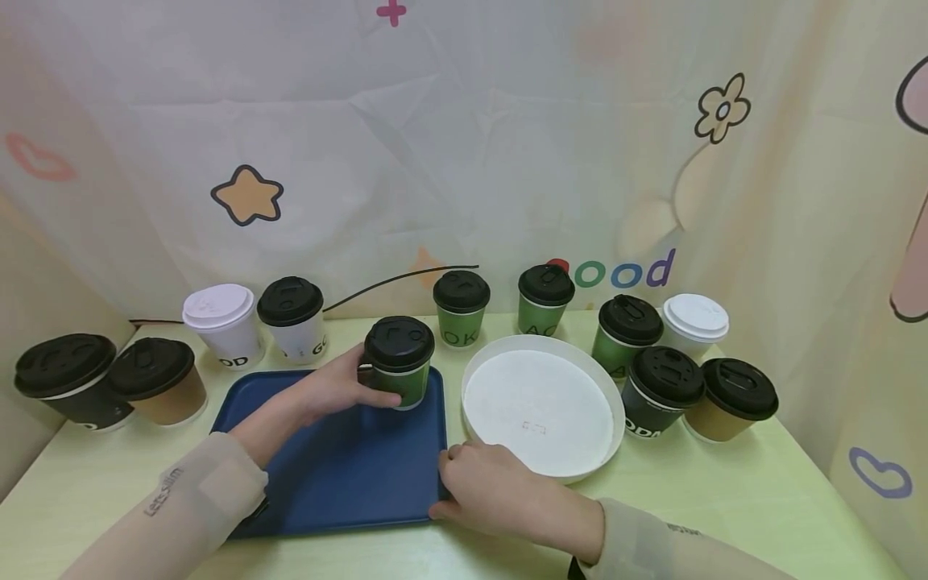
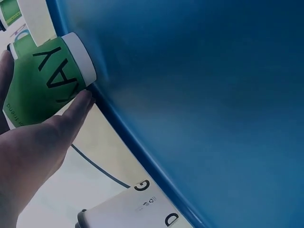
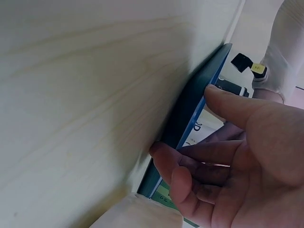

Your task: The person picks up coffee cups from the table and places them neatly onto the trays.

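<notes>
My left hand (image 1: 335, 388) holds a green paper cup (image 1: 409, 384) with a black lid, thumb along its near side. It stands upright at the far right part of a blue tray (image 1: 341, 475); from the left wrist view I cannot tell whether the base touches the tray. Black letters show on the green cup (image 2: 59, 78) there. My right hand (image 1: 500, 491) grips the tray's right edge near the front corner. In the right wrist view its thumb lies on the rim of the tray (image 3: 202, 90), with curled fingers at the edge and underside.
Right of the tray sits a round white tray (image 1: 536, 411). Behind it stand two green cups (image 1: 460, 326) (image 1: 540, 316). Several lidded cups crowd the right, including a dark one (image 1: 645, 411). At left are white cups (image 1: 235, 342), a brown cup (image 1: 174, 399) and a black cup (image 1: 94, 407).
</notes>
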Tool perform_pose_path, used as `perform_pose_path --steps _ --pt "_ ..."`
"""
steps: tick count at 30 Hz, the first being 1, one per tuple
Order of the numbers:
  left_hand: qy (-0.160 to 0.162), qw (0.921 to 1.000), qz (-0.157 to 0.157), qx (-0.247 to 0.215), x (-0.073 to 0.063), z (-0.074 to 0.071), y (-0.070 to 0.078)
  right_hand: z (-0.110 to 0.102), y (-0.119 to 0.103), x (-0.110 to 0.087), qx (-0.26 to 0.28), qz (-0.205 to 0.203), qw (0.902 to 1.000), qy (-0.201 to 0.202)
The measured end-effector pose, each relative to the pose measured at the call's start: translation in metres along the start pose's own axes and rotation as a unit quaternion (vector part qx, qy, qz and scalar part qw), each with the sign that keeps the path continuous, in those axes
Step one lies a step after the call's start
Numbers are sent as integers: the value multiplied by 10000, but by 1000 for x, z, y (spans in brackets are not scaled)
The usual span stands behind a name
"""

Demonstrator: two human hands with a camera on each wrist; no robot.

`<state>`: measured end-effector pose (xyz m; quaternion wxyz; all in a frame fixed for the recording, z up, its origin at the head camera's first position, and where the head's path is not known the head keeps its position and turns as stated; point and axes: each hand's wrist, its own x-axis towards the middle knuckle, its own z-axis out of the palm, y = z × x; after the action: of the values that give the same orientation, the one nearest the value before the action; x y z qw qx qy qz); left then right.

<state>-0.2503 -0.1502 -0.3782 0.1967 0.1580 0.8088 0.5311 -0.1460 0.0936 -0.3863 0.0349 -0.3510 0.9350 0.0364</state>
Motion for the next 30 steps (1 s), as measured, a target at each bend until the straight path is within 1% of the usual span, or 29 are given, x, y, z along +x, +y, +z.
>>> perform_pose_path --steps 3,6,10,16,21,24,27,30 --pt "20 9997 -207 86 -7 -2 -2 0 1 0 14 16 10000 -32" --pt "44 9995 -311 82 -17 -6 -4 -1 1 0 37 23 10000 -51" --pt "38 9996 -265 44 -29 -14 -8 0 1 1 79 29 9999 -67" --pt "33 9996 -89 255 -48 -28 -11 0 1 1 44 20 10000 -34" --pt "226 9987 -15 467 -64 -39 -12 0 2 0 39 -8 10000 -29" --pt "389 9971 22 658 -75 -46 -16 0 2 0 54 -11 10000 -31" --pt "487 9957 -30 784 -84 -53 -21 -1 2 0 63 -2 10000 -34" --pt "609 9944 -146 857 -94 -62 -26 -1 1 0 80 16 9999 -62"
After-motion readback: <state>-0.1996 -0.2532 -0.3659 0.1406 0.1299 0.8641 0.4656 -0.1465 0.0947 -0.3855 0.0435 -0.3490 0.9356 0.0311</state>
